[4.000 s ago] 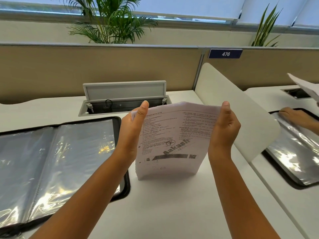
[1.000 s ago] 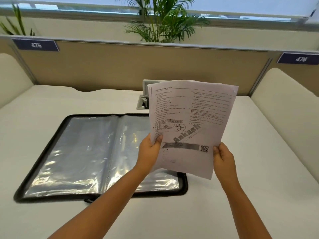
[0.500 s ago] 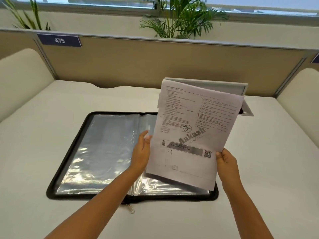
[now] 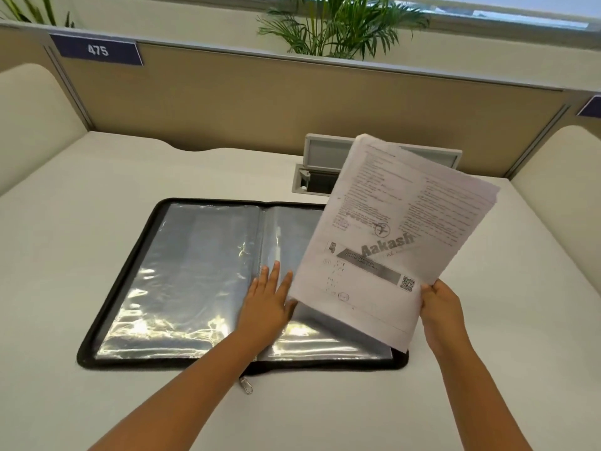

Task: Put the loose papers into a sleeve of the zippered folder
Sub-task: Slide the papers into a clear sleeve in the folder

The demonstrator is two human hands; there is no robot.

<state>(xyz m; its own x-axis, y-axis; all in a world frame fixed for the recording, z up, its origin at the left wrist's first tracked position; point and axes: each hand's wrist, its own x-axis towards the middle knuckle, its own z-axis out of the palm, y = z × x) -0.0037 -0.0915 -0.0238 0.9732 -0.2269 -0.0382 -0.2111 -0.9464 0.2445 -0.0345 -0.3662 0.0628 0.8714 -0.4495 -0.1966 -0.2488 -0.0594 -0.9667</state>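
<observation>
Desk (image 4: 487, 385): white worktop; the work sits mid-desk, below the raised cable hatch (image 4: 322, 164).
Zippered folder (image 4: 110, 323): lies open flat, black edge all round, glossy clear sleeves (image 4: 182, 281) on both halves, zip pull (image 4: 246, 384) at the near edge.
Loose papers (image 4: 403, 236): a printed stack held tilted in the air above the folder's right half, not yet in any sleeve.
Right hand (image 4: 439, 307): closed on the stack's lower right corner, carrying it alone.
Left hand (image 4: 270, 301): fingers spread flat on the right-hand sleeve beside the spine, holding nothing.
Advice: probably lift the sleeve's mouth with the left fingers, square the stack, then feed one edge in straight so no corners catch.
</observation>
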